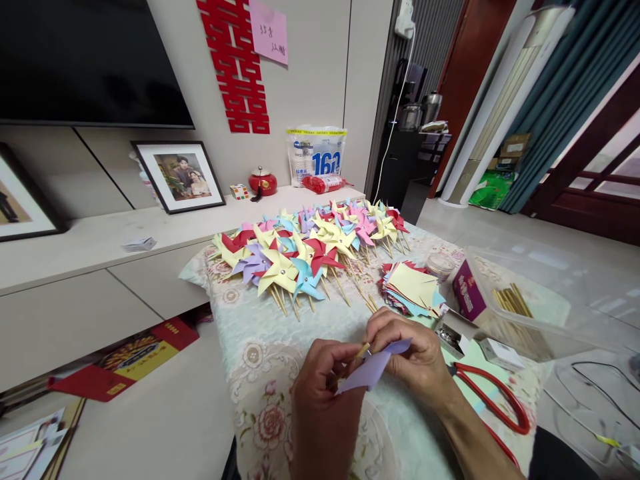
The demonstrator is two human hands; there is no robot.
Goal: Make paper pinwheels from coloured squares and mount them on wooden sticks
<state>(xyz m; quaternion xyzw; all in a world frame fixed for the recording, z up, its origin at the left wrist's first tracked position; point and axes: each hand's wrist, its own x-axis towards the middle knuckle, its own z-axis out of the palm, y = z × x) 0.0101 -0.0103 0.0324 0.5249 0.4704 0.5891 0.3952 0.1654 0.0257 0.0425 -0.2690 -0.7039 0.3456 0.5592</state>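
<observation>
Close together over the front of the table, both my hands work on one piece. My left hand (325, 377) is closed, its fingers round a thin wooden stick (363, 350) whose tip shows between the hands. A purple paper pinwheel (373, 372) is pinched in my right hand (413, 350), against the stick's tip. My fingers hide how the two are joined. Beyond them lie many finished paper pinwheels (283, 272) on sticks, in yellow, red, blue, pink and purple. A stack of cut coloured paper (413, 283) lies past my right hand.
Red-handled scissors or pliers (493, 393) lie right of my right forearm, near a small open box of metal fasteners (450, 339) and a white box (501, 353). A clear plastic bin (540, 327) holds wooden sticks (513, 301). Behind stands a white cabinet (165, 243).
</observation>
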